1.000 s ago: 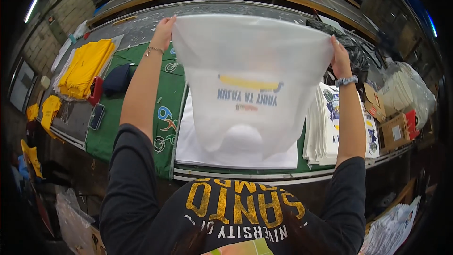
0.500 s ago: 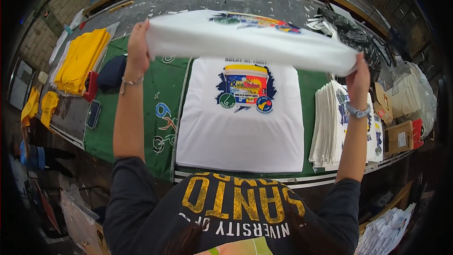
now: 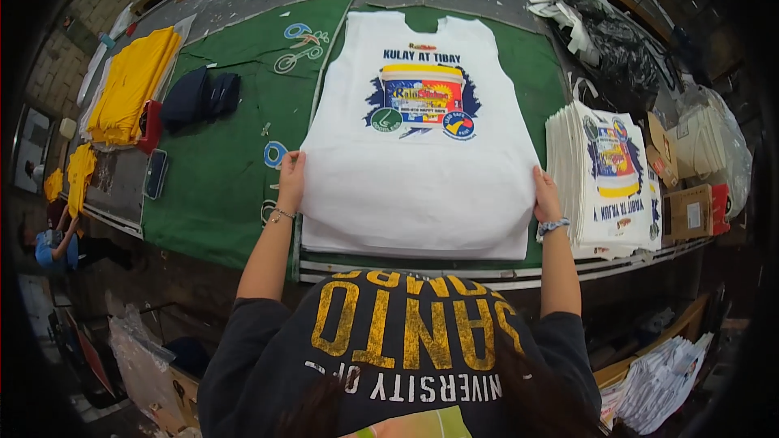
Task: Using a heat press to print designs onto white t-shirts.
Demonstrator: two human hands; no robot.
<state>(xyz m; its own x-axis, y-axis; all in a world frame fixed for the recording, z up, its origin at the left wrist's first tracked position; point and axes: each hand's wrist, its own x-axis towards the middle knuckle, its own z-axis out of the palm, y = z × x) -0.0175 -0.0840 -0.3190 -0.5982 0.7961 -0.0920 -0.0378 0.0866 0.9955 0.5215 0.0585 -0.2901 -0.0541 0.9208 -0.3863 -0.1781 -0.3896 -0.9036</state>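
Note:
A white sleeveless shirt (image 3: 414, 174) with a printed paint-bucket design lies spread before me, its neck toward the far side. Its near part bulges slightly off the surface. My left hand (image 3: 292, 182) pinches the shirt's left side edge, and my right hand (image 3: 546, 193) grips the opposite side edge. Below its hem shows a strip of another white shirt (image 3: 495, 250). Green cloth (image 3: 235, 186) covers the table underneath. Just right of my right hand stands a stack of white printed shirts (image 3: 604, 166).
On the left are folded navy cloth (image 3: 199, 99), yellow shirts (image 3: 134, 85), a red box (image 3: 150, 126) and a phone (image 3: 157, 174). Black plastic (image 3: 621, 57) and cardboard boxes (image 3: 688, 225) sit at right. Another person (image 3: 58, 247) holds yellow cloth at far left.
The raised shirt has come down flat over the white shirt beneath it. Both my hands have moved lower and nearer to me, still on its side edges.

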